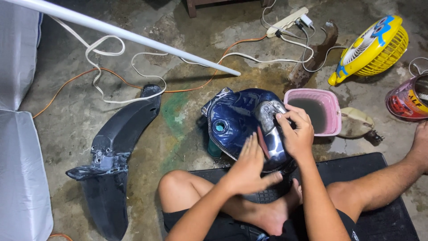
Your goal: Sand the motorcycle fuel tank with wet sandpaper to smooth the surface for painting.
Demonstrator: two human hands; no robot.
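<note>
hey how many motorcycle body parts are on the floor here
2: the blue fuel tank under both hands, and the black fender lying to its left. Others may be out of frame.

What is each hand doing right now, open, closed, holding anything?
Left hand: open, fingers flat on the glossy dark blue metal fuel tank.
Right hand: fingers curled, pressing on the tank's worn grey patch; whether it holds anything cannot be told.

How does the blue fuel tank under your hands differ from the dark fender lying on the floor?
The fuel tank is glossy dark blue and rounded; the fender is dull black, long and curved. The tank sits right in front of the person, with the left hand flat on it and the right hand pressing its scuffed grey patch; the fender lies untouched off to the side. Both rest on the stained concrete floor.
</note>
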